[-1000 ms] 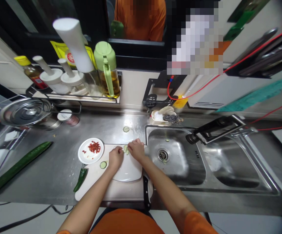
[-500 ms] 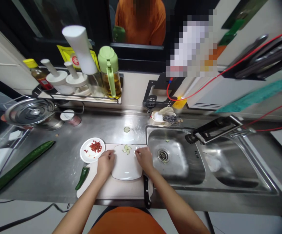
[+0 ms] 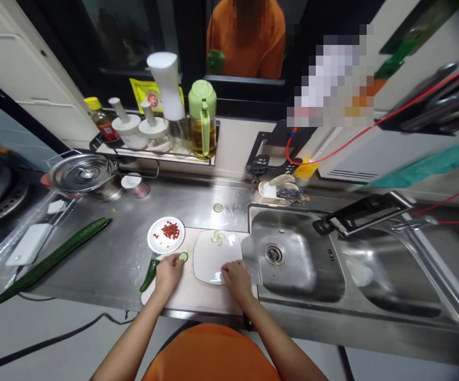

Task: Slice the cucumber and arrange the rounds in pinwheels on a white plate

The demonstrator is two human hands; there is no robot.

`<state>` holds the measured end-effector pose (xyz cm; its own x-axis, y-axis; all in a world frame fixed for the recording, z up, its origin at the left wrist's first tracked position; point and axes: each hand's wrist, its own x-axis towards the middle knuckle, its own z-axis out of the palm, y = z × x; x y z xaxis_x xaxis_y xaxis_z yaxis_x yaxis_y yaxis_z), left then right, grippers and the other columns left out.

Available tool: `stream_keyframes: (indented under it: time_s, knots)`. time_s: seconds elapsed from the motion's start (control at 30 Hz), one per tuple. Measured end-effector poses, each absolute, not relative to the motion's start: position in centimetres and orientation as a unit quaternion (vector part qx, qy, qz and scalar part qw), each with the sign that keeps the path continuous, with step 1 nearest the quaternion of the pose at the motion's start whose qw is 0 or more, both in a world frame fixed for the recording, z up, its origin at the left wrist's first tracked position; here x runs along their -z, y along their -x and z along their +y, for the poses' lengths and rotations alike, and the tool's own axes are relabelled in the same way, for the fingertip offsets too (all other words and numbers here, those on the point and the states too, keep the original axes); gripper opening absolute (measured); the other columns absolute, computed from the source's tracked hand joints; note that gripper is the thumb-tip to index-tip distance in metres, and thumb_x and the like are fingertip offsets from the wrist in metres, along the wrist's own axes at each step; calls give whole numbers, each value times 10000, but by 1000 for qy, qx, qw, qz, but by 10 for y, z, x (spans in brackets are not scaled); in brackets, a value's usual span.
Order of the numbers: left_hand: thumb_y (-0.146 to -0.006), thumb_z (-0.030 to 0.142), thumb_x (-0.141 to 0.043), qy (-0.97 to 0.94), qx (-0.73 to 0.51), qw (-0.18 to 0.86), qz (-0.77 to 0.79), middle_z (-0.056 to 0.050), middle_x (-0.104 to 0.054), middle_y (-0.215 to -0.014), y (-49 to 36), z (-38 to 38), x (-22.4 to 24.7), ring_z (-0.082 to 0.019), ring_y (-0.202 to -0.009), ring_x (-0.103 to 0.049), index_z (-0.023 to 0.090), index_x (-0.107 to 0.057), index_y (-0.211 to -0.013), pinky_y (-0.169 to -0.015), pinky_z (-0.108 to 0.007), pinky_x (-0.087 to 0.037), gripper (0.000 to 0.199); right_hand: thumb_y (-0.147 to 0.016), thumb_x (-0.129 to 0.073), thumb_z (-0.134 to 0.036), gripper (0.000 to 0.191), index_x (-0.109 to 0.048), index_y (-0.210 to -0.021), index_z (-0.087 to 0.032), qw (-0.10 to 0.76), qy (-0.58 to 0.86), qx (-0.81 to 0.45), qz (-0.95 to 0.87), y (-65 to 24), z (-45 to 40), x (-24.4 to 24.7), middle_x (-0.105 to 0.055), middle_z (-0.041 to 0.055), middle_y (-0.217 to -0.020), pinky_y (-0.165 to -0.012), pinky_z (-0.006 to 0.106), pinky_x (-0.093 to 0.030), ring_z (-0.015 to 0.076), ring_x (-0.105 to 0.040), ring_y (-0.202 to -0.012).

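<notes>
My left hand (image 3: 168, 275) pinches a round cucumber slice (image 3: 183, 257) over the left part of the pale cutting board (image 3: 197, 299). Closed fingers of my right hand (image 3: 237, 279) rest at the lower right of a square white plate (image 3: 209, 264); whatever they hold is too small to make out. Thin cucumber pieces (image 3: 217, 238) form a curved pattern near the plate's top edge. Beyond my left hand is a round white plate (image 3: 153, 242) with chopped red pepper (image 3: 171, 230). A short green piece (image 3: 149, 276) lies left of that hand.
A long cucumber (image 3: 54, 259) lies on the steel counter at left. The double sink (image 3: 296, 254) is at right. Behind stand a lidded pot (image 3: 84, 172), a seasoning jar (image 3: 135, 186) and a rack (image 3: 158, 156) with an oil bottle (image 3: 203, 121).
The view has shifted left. My left hand has moved away from the square plate and now has a cucumber slice. My right hand has come down along the plate's right side.
</notes>
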<state>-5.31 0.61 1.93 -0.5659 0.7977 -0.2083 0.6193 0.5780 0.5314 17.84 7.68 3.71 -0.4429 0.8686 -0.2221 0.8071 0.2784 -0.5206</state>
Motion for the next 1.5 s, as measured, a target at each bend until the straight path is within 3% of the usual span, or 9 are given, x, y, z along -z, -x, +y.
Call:
stream_keyframes:
  time_s: [0.3,0.57,0.77,0.93,1.1,1.27,1.4,1.5]
  knots:
    - [-728,325,-568,-370,-218,242,870,-29,-663,-756,57,14,-15,-167,-700,-592,179,-632,-767,-672,-242,-386,165,-877,-493,-257,180,-662,-816,-242,27,523,-275,-806,-176,70,-41,-649,18,-846,-703,268,-284,197,-482,-961]
    - [-688,342,-601,-319,-259,283,866,-4,-664,-719,61,17,-16,-148,-667,-594,188,-637,-806,-656,-234,-391,197,-882,-483,-241,189,-663,-827,-238,25,503,-260,-824,-164,74,-45,-645,21,-848,-702,271,-299,193,-486,-949]
    - [-616,461,-667,-275,-374,407,786,1,-641,-672,59,20,-19,-118,-595,-549,153,-668,-798,-601,-225,-394,358,-832,-542,-179,127,-664,-859,-203,88,460,-329,-820,-148,85,-39,-662,19,-859,-837,281,-344,168,-532,-886]
    - [-546,488,-724,-262,-409,529,695,9,-605,-623,34,36,-37,-79,-519,-471,138,-659,-745,-518,-208,-344,408,-779,-616,-199,243,-654,-1018,-226,203,470,-419,-750,-139,96,-45,-655,16,-1038,-915,291,-363,178,-517,-1034]
    - [-533,399,-782,-201,-403,619,643,41,-543,-559,8,54,-46,-33,-443,-386,132,-638,-749,-435,-177,-270,373,-801,-577,-197,103,-676,-813,-224,193,482,-443,-730,-147,109,-56,-672,-8,-890,-887,280,-376,175,-534,-989]
    - [-637,230,-765,-87,-421,702,569,3,-602,-653,-8,67,-44,-43,-518,-517,122,-601,-832,-494,-145,-402,276,-791,-565,-173,94,-651,-756,-191,216,480,-448,-723,-167,119,-58,-650,-2,-791,-822,273,-378,159,-539,-875]
    - [-830,327,-596,7,-379,773,509,-63,-642,-753,-20,74,-41,-83,-584,-599,119,-548,-901,-473,-143,-438,224,-792,-553,-167,90,-634,-756,-180,227,452,-460,-730,-183,124,-63,-626,-6,-766,-782,255,-378,144,-525,-841]
    - [-876,396,-507,50,-312,831,458,-76,-640,-747,-30,77,-39,-92,-559,-599,108,-545,-902,-438,-149,-438,291,-781,-557,-159,81,-632,-760,-179,210,433,-479,-734,-193,128,-72,-613,-10,-743,-747,239,-378,139,-520,-825]
